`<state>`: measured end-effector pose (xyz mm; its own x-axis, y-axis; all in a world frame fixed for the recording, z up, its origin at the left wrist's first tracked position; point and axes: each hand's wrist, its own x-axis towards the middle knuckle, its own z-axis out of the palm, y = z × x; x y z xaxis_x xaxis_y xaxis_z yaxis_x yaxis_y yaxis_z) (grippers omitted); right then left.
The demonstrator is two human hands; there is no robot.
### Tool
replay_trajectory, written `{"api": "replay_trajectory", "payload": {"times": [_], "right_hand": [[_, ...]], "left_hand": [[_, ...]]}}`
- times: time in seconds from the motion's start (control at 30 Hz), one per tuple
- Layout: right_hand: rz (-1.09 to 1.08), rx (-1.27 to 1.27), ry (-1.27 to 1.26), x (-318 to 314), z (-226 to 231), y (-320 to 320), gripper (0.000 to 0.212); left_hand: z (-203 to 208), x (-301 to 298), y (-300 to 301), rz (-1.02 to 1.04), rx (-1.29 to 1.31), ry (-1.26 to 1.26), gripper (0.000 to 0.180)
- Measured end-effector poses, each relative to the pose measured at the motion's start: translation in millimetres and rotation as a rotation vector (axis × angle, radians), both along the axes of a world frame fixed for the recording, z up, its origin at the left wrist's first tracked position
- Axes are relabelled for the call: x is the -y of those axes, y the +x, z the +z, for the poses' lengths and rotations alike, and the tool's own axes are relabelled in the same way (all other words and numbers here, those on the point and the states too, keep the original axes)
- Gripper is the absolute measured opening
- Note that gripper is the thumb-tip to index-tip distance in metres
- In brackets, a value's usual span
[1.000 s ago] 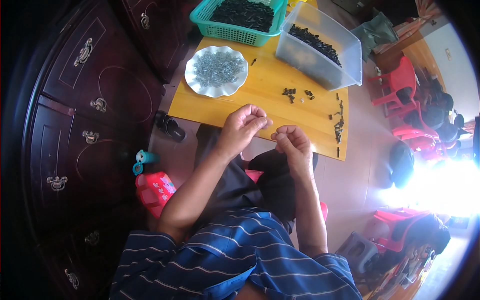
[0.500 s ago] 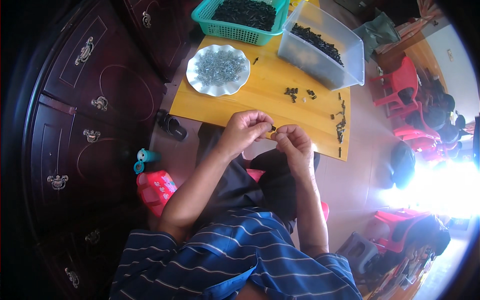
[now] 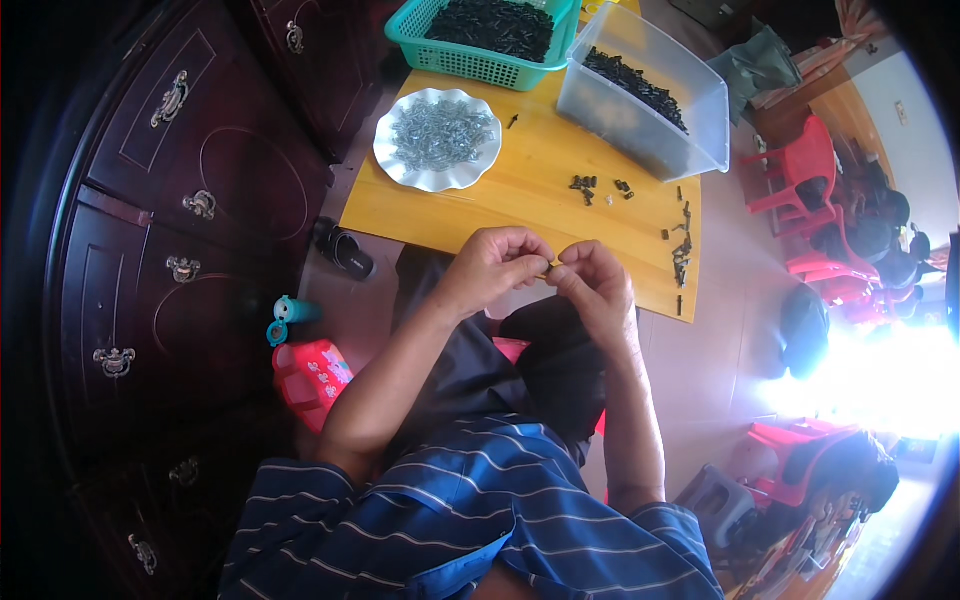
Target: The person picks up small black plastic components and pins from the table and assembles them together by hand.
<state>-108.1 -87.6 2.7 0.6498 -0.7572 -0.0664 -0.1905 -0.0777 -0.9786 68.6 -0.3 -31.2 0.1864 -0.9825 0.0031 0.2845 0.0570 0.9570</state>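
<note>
In front of the table's near edge, my left hand (image 3: 497, 268) pinches a small black part (image 3: 551, 267) between thumb and forefinger. My right hand (image 3: 600, 292) is closed in a pinch at the part's other side, its fingertips touching those of my left; whether it holds a second piece is hidden. On the wooden table (image 3: 440, 216) beyond, a white scalloped plate (image 3: 388, 168) holds many small clear pieces. Short black pieces (image 3: 583, 184) lie in a loose group right of the middle, and slim black pieces (image 3: 682, 250) form a line along the right edge.
A green basket (image 3: 470, 66) and a clear plastic bin (image 3: 640, 140), both holding black parts, stand at the table's far side. Dark wooden drawers (image 3: 240, 190) rise at the left. Red chairs (image 3: 805, 160) are at the right, and a pink-red container (image 3: 312, 375) is low at the left.
My right hand has shifted slightly up and right, and its fingers now close against the small black part. My left hand has dipped a little. The pieces on the table are unmoved.
</note>
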Motion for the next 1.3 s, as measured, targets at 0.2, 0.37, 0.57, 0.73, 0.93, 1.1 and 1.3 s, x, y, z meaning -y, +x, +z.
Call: {"api": "replay_trajectory", "payload": {"times": [0.2,0.37,0.57,0.73,0.93,1.1,1.3], "right_hand": [[0.02,0.084,0.066,21,2,1,0.023],[-0.26,-0.178,-0.329,71,-32,16,0.018],[-0.343,-0.405,-0.705,104,-50,25,0.016],[-0.33,-0.465,-0.743,107,-52,35,0.019],[-0.333,-0.524,-0.699,110,-51,40,0.021],[-0.309,-0.511,-0.81,104,-49,34,0.018],[-0.191,-0.294,-0.314,63,-27,18,0.015]], "left_hand": [[3,-2,3,-0.042,-0.323,0.044,0.012],[2,-7,13,-0.05,-0.538,0.018,0.014],[-4,-3,10,-0.056,-0.646,0.018,0.014],[-2,-4,13,-0.04,-0.602,0.015,0.014],[-1,-3,12,-0.042,-0.556,0.031,0.014],[-1,-2,11,-0.001,-0.5,0.055,0.014],[-2,-4,13,0.115,-0.366,0.086,0.014]]}}
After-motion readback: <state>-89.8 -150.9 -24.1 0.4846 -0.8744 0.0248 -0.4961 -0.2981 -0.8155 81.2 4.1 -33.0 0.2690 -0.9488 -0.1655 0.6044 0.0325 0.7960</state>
